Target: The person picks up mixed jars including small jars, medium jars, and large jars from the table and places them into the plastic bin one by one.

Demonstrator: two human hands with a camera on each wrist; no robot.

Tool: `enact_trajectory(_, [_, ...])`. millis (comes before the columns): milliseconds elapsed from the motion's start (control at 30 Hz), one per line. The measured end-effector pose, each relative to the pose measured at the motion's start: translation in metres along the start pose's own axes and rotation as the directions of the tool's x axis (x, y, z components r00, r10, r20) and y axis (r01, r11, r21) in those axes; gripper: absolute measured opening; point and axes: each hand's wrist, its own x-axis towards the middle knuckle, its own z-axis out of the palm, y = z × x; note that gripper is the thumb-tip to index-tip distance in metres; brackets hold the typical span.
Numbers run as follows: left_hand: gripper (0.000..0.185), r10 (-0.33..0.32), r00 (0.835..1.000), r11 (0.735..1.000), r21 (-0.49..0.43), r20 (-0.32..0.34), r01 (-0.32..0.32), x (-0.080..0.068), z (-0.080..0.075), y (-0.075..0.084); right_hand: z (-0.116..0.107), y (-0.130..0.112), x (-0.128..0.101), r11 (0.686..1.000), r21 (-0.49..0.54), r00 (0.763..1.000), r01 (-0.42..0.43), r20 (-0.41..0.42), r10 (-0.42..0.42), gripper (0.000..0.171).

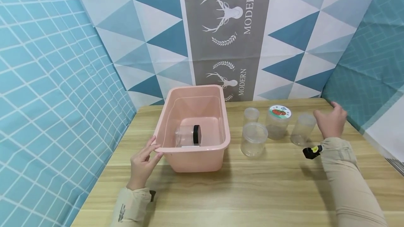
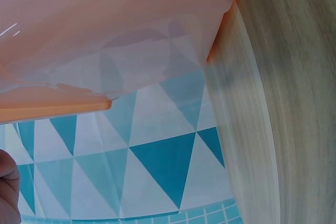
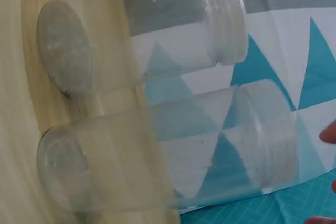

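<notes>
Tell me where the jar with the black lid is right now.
In the head view, the jar with the black lid lies on its side inside the pink tub, left of the clear jars, with the left hand on the tub's near-left rim.

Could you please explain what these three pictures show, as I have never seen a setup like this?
There is no machine here: a person works with two bare hands and wears three cameras. The large picture comes from the head camera, looking down at a wooden table. The other two come from cameras on each wrist, so they show close, tilted views.

On the table stands a pink tub with a black-lidded jar lying on its side inside. To its right stand four clear jars; one has a printed lid.

The left hand touches the tub's near corner. The right hand holds nothing and is open beside the rightmost jar, which fills the right wrist view.
</notes>
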Motion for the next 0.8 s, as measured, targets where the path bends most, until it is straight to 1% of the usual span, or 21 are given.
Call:
enact_trajectory(133, [0.052,0.005,1.0,1.0,-0.006,-0.002,-0.005,0.0,0.001,0.0,0.003,0.01,0.002,0.999,-0.038,0.997,0.016,0.076,-0.013,0.078])
enact_trajectory(300, [0.051,0.01,1.0,1.0,-0.013,0.006,-0.009,0.0,0.001,0.0,0.009,0.024,0.0,0.999,-0.037,0.994,0.036,0.102,-0.032,0.078])
enact_trajectory(433, [0.051,0.005,1.0,1.0,-0.022,0.006,-0.005,-0.001,0.001,0.0,0.012,0.032,0.001,0.999,0.013,0.99,0.038,0.139,-0.039,0.078])
enact_trajectory(600, [0.051,-0.002,1.0,1.0,-0.023,0.004,0.002,-0.002,0.001,0.0,0.013,0.037,0.0,0.994,0.107,0.978,0.038,0.199,-0.058,0.079])
enact_trajectory(700, [0.051,-0.005,1.0,1.0,-0.024,0.003,0.005,-0.002,0.001,-0.001,0.013,0.04,-0.002,0.989,0.14,0.965,0.048,0.248,-0.082,0.077])
enact_trajectory(800, [0.051,-0.004,1.0,1.0,-0.022,0.003,0.004,-0.002,0.001,-0.001,0.013,0.044,-0.003,0.984,0.162,0.945,0.069,0.304,-0.117,0.075])
